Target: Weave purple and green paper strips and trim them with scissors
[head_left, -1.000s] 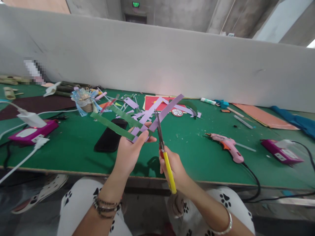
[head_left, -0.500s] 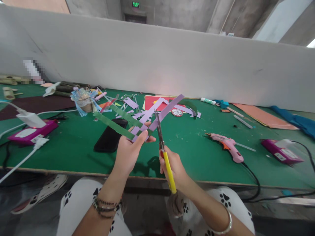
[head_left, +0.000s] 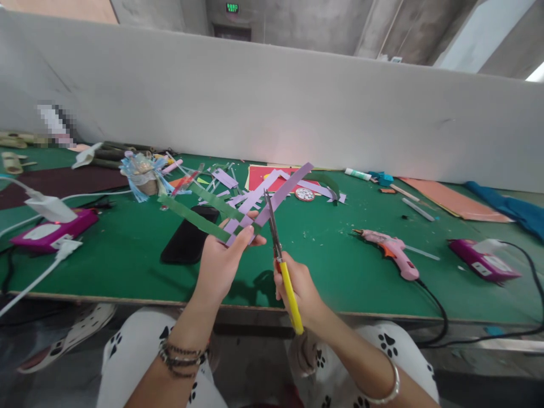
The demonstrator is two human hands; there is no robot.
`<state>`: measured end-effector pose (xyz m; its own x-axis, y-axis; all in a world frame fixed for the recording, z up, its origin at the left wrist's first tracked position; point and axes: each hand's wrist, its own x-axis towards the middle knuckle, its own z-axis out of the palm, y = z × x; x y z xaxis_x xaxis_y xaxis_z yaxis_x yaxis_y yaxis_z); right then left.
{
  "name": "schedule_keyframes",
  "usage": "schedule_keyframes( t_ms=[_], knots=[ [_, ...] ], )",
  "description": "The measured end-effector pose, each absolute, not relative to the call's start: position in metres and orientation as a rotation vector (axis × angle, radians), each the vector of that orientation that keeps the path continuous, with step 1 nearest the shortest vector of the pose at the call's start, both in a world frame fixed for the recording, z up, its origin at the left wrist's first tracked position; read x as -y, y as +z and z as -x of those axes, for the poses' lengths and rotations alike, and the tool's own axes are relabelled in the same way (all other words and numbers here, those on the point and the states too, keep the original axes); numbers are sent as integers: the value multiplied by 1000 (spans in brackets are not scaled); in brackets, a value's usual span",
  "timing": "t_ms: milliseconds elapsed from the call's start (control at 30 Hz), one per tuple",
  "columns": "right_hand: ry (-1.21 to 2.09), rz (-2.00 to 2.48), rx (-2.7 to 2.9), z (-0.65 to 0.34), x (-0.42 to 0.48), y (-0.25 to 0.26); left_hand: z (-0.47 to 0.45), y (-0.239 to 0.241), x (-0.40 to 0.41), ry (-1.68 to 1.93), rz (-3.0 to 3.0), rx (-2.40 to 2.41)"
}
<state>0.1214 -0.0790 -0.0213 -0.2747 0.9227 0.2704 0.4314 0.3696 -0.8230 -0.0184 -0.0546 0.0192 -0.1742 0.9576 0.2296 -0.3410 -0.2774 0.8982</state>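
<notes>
Pinched in my left hand point(head_left: 223, 258) is a small weave of green and purple paper strips point(head_left: 237, 227). Its green ends point(head_left: 193, 218) reach out to the left, and its purple ends slant up and away over the table. Closed around a pair of scissors point(head_left: 290, 294) with yellow handles is my right hand point(head_left: 301, 282). The scissors' narrow metal blades point(head_left: 272, 224) point upward, right beside the woven part, where they overlap a purple strip point(head_left: 284, 194). Whether the blades touch that strip I cannot tell. Both hands are above the table's front part.
A black phone point(head_left: 189, 241) lies left of my hands. To the right are a pink glue gun point(head_left: 395, 252) with a cord and a purple power block point(head_left: 484, 260). Another power block point(head_left: 55, 229) sits left. Paper scraps point(head_left: 225, 178) and red paper point(head_left: 259, 177) lie behind.
Almost nothing differs. The whole view has shifted very slightly, and both hands keep the same hold on the woven strips and the scissors.
</notes>
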Motion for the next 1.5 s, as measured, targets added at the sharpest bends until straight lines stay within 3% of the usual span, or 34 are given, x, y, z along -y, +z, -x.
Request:
schedule_keyframes(
  t_ms=[1500],
  knots=[
    [989,1314,1815,-127,76,-3,22,18,43,1557,-921,-894]
  ],
)
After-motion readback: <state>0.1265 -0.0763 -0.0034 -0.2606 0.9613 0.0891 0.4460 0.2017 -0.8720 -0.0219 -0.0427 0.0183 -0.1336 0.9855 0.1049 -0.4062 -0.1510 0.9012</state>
